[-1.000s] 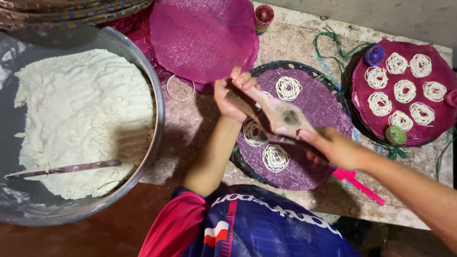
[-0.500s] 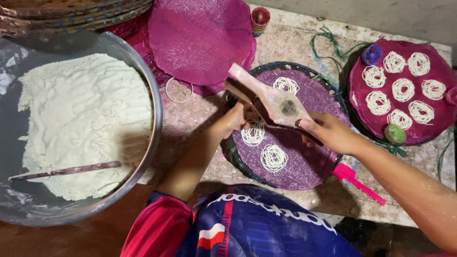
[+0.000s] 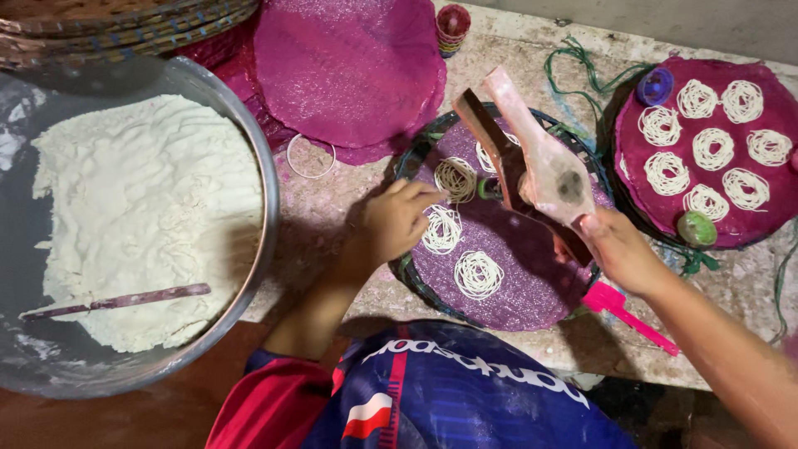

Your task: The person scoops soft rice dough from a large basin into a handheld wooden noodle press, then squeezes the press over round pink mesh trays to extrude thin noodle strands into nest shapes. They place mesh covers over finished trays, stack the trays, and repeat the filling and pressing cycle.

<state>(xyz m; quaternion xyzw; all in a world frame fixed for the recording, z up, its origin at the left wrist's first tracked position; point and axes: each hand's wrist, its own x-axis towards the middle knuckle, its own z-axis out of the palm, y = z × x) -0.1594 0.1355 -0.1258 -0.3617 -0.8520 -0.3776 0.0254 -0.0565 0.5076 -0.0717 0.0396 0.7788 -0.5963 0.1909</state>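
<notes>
My right hand [image 3: 619, 249] grips the lower end of a wooden noodle press [image 3: 540, 166], held tilted over a round purple mat [image 3: 532, 291] in a dark woven tray. Several white noodle coils [image 3: 478, 274] lie on that mat. My left hand [image 3: 391, 224] rests at the mat's left edge with its fingers curled. Its fingertips lie beside a coil, and I see nothing held in it.
A large metal basin [image 3: 262, 183] of white dough [image 3: 141, 208] with a stick [image 3: 116, 301] stands at left. A magenta mat [image 3: 349, 66] lies at the back. Another mat [image 3: 632, 158] with several coils is at right. A pink tool [image 3: 628, 312] lies near the front edge.
My left hand has let go of the press and dropped to the mat's left edge. The press has swung up and to the right in my right hand. More coils lie on the mat.
</notes>
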